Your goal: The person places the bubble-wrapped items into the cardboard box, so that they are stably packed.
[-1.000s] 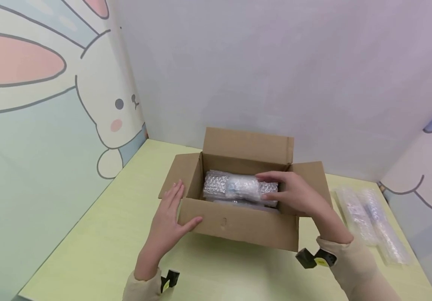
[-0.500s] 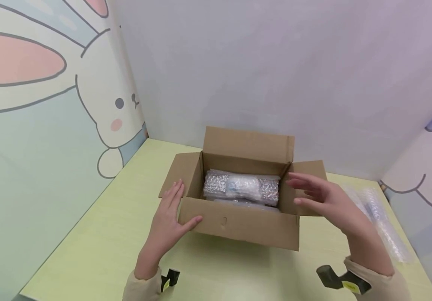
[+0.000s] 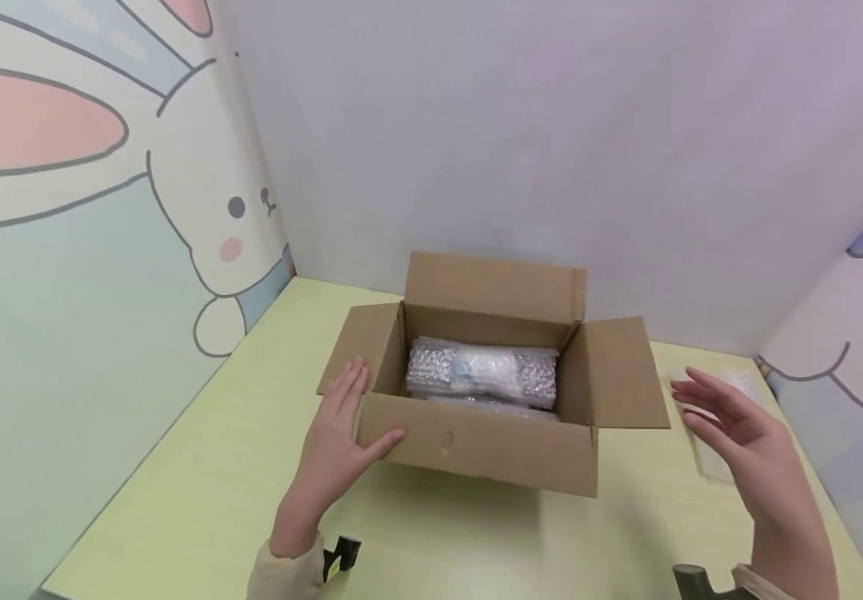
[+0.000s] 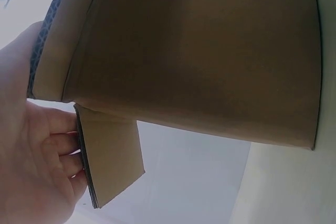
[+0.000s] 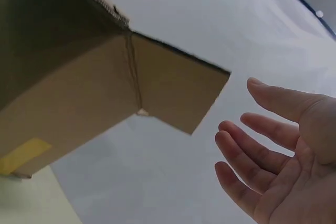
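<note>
One bare left hand of ours, fingers straight and clasping nothing, rests across the lower-left corner of the brown rectangular cardboard box, centre frame, probably steadying it; our bare right hand, lower right, hangs empty. Inside, a shiny bubble-wrapped bundle lies lengthwise (presumably for fit).

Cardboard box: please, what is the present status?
Left grip touching cardboard box; right grip empty, apart from it. Cardboard box open, bubble-wrapped packages inside. Nothing seen blocking from above.
</note>
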Demonstrator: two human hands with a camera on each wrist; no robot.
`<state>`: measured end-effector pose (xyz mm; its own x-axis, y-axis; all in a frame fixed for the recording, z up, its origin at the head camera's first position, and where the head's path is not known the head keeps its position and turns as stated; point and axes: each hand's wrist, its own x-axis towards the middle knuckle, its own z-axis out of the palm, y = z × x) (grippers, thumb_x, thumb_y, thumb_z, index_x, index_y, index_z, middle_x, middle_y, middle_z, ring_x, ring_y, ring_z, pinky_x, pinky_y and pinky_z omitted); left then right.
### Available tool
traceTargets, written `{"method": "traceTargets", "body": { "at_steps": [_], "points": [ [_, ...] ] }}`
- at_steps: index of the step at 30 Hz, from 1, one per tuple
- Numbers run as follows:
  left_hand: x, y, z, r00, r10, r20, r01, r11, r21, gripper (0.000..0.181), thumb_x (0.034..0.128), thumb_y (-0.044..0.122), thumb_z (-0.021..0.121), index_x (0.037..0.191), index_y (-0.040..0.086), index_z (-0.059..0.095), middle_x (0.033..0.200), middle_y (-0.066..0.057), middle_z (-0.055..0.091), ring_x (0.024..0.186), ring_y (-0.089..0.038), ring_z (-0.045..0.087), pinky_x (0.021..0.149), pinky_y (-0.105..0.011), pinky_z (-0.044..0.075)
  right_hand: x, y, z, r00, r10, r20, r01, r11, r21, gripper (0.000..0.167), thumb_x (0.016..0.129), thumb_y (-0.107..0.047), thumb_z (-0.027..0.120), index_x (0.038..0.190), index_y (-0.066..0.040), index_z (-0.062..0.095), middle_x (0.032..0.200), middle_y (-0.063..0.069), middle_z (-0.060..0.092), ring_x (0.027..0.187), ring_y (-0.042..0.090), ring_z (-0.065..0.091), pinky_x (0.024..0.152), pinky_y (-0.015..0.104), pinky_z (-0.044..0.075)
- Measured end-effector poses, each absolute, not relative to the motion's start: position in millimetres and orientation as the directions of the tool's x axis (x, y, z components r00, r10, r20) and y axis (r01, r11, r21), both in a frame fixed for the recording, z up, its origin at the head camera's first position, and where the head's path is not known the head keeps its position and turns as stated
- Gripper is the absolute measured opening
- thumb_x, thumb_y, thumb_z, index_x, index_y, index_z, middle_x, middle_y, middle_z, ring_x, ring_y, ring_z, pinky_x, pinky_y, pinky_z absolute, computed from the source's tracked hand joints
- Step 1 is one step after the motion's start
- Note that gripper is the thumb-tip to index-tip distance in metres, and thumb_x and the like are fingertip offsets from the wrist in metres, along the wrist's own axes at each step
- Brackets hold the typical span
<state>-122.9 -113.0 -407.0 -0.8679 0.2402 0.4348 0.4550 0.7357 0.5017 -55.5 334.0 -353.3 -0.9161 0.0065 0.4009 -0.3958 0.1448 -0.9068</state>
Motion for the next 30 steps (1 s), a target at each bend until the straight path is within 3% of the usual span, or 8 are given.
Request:
{"method": "traceTargets", "body": {
  "at_steps": [3, 9, 13, 18, 22, 25, 27, 30],
  "points": [
    [-123, -112, -407, -0.873, 0.239, 0.426, 0.449, 0.737, 0.506, 0.096, 0.0782, 0.051, 0.073, 0.149, 0.0, 0.033, 0.159, -0.011, 0.031, 0.147, -0.031, 0.027, 0.119, -0.052, 0.027, -54, 350, -372, -0.924, 0.081, 0.373, -0.356, 0.171, -0.919, 0.054, 0.091, 0.016, 0.05, 0.143, 0.004, 0.042, 0.12, -0.011, 0.068, 0.111, -0.004, 0.062, 0.09, 0.004, 0.046],
    [-123, -112, -408, -0.873, 0.236, 0.427, 0.447, 0.739, 0.505, 0.096, 0.0784, 0.052, 0.072, 0.149, 0.0, 0.033, 0.159, -0.011, 0.03, 0.147, -0.031, 0.027, 0.119, -0.053, 0.026, -59, 382, -417, -0.931, 0.237, 0.277, -0.094, 0.576, -0.812, 0.054, 0.092, -0.006, 0.063, 0.144, -0.015, 0.048, 0.109, -0.042, 0.054, 0.1, -0.026, 0.051, 0.08, -0.007, 0.04],
    [-123, -113, -408, -0.868, 0.24, 0.436, 0.454, 0.74, 0.496, 0.096, 0.0798, 0.057, 0.068, 0.149, 0.001, 0.033, 0.159, -0.012, 0.031, 0.147, -0.032, 0.027, 0.118, -0.053, 0.026, -61, 397, -444, -0.931, 0.271, 0.244, 0.003, 0.675, -0.738, 0.056, 0.093, -0.019, 0.064, 0.145, -0.006, 0.045, 0.104, -0.05, 0.041, 0.096, -0.033, 0.04, 0.076, -0.009, 0.034],
    [-123, -113, -407, -0.863, 0.238, 0.445, 0.459, 0.739, 0.494, 0.096, 0.081, 0.06, 0.066, 0.149, 0.0, 0.034, 0.158, -0.012, 0.032, 0.146, -0.033, 0.028, 0.118, -0.054, 0.027, -66, 411, -464, -0.924, 0.31, 0.223, 0.077, 0.722, -0.688, 0.062, 0.093, -0.028, 0.064, 0.14, 0.007, 0.043, 0.101, -0.052, 0.033, 0.091, -0.036, 0.029, 0.072, -0.009, 0.029],
    [-123, -114, -408, -0.853, 0.237, 0.466, 0.471, 0.733, 0.49, 0.097, 0.0829, 0.067, 0.059, 0.148, -0.001, 0.034, 0.157, -0.013, 0.033, 0.146, -0.034, 0.029, 0.117, -0.054, 0.027, -73, 419, -472, -0.909, 0.36, 0.207, 0.137, 0.73, -0.669, 0.062, 0.094, -0.03, 0.063, 0.141, 0.004, 0.042, 0.126, -0.034, 0.047, 0.091, -0.036, 0.025, 0.074, -0.01, 0.027],
    [-123, -113, -408, -0.851, 0.236, 0.469, 0.473, 0.733, 0.489, 0.097, 0.0836, 0.068, 0.057, 0.148, -0.001, 0.035, 0.157, -0.013, 0.033, 0.146, -0.034, 0.029, 0.117, -0.055, 0.027, -80, 424, -474, -0.895, 0.41, 0.179, 0.214, 0.744, -0.633, 0.06, 0.095, -0.029, 0.06, 0.143, 0.002, 0.042, 0.146, 0.007, 0.05, 0.112, -0.019, 0.045, 0.088, 0.002, 0.04],
    [-123, -113, -408, -0.851, 0.236, 0.469, 0.473, 0.732, 0.491, 0.097, 0.0836, 0.068, 0.057, 0.148, -0.001, 0.035, 0.157, -0.013, 0.033, 0.146, -0.034, 0.029, 0.117, -0.055, 0.027, -85, 427, -473, -0.883, 0.442, 0.16, 0.259, 0.741, -0.619, 0.059, 0.096, -0.028, 0.059, 0.142, 0.004, 0.041, 0.142, 0.027, 0.047, 0.125, 0.014, 0.054, 0.099, 0.026, 0.045],
    [-123, -113, -408, -0.852, 0.238, 0.467, 0.474, 0.729, 0.493, 0.097, 0.0836, 0.068, 0.057, 0.148, -0.001, 0.035, 0.157, -0.013, 0.033, 0.146, -0.034, 0.029, 0.117, -0.055, 0.027, -94, 433, -470, -0.868, 0.484, 0.11, 0.322, 0.717, -0.619, 0.059, 0.098, -0.026, 0.054, 0.143, 0.007, 0.037, 0.14, 0.036, 0.042, 0.125, 0.057, 0.039, 0.103, 0.062, 0.033]
  ]
}}
